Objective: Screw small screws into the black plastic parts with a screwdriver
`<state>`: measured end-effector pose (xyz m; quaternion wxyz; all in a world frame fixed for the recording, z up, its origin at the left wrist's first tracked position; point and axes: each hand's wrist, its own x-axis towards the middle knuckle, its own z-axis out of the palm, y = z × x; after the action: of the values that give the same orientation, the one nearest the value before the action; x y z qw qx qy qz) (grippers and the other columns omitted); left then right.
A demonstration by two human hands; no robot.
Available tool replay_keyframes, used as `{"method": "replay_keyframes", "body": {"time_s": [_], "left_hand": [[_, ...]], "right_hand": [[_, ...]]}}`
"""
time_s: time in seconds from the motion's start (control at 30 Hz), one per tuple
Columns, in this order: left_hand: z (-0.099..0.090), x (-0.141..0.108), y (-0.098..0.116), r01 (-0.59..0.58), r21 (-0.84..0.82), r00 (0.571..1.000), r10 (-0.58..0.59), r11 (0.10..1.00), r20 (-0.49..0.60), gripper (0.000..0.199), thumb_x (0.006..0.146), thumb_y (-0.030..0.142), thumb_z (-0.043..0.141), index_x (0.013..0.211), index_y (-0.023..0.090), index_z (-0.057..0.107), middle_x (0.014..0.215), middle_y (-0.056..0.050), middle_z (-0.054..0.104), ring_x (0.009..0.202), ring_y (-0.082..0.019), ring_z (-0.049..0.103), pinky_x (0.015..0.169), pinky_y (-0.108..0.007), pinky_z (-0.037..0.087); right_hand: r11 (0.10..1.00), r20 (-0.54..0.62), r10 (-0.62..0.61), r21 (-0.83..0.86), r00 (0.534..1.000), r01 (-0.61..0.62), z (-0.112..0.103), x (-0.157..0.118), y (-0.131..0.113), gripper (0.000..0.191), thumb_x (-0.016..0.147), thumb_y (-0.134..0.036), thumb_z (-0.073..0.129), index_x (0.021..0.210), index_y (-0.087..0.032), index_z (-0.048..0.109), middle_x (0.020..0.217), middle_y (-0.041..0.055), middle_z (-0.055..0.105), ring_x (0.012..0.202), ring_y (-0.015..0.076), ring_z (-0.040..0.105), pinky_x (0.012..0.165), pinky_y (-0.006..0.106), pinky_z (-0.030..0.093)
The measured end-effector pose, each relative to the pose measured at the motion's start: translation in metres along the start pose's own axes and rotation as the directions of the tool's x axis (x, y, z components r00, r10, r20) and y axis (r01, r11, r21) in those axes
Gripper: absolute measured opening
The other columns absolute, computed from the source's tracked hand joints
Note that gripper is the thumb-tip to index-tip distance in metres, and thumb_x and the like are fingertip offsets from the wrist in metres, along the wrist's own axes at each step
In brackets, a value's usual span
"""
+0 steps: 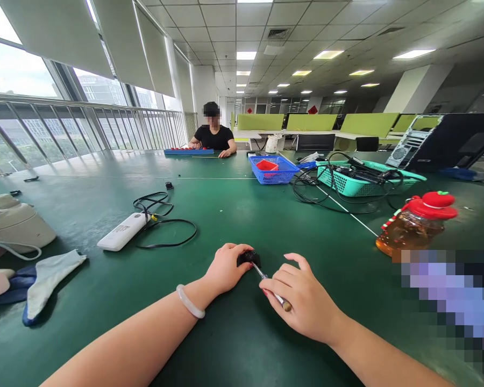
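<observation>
A small black object (249,258) rests on the green table, and my left hand (227,266) grips it between thumb and fingers. A pale bracelet circles my left wrist. My right hand (296,293), just to the right, is closed around a thin screwdriver-like tool (281,301) with a metal shaft and a brownish end. The shaft slants up and left, its tip at the black object near my left thumb. The fine detail of the black object is too small to tell.
The green table (210,215) holds a white power strip (125,231) with black cable, gloves (52,274), a blue basket (275,174), a teal basket (347,185) with cables, and a red-lidded bottle (413,228). A person (214,134) sits across.
</observation>
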<state>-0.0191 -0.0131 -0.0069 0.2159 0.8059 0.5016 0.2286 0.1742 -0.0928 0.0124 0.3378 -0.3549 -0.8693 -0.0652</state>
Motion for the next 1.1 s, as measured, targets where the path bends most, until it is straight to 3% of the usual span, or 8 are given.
{"method": "replay_keyframes", "body": {"time_s": [0.5, 1.1], "left_hand": [[-0.0043, -0.0034, -0.001, -0.011, -0.028, 1.0, 0.011, 1.0, 0.023, 0.04, 0.079, 0.024, 0.066, 0.119, 0.029, 0.063, 0.116, -0.004, 0.065, 0.114, -0.023, 0.055, 0.103, -0.037, 0.042], [-0.0055, -0.0034, 0.0015, -0.012, -0.047, 1.0, 0.013, 0.999, 0.018, 0.041, 0.079, 0.025, 0.066, 0.12, 0.027, 0.062, 0.112, -0.004, 0.067, 0.112, -0.022, 0.056, 0.101, -0.036, 0.044]], "right_hand": [[0.999, 0.016, -0.038, 0.029, 0.999, 0.038, -0.0033, 0.0019, 0.0013, 0.014, 0.089, -0.015, 0.051, 0.09, -0.023, 0.063, 0.07, -0.0032, 0.06, 0.067, 0.0125, 0.053, 0.101, 0.044, 0.03], [0.996, -0.067, 0.063, 0.06, 0.996, -0.059, -0.0064, 0.0027, 0.0051, 0.016, 0.089, -0.015, 0.052, 0.09, -0.024, 0.064, 0.074, -0.0022, 0.065, 0.068, 0.0131, 0.057, 0.099, 0.044, 0.032]]}}
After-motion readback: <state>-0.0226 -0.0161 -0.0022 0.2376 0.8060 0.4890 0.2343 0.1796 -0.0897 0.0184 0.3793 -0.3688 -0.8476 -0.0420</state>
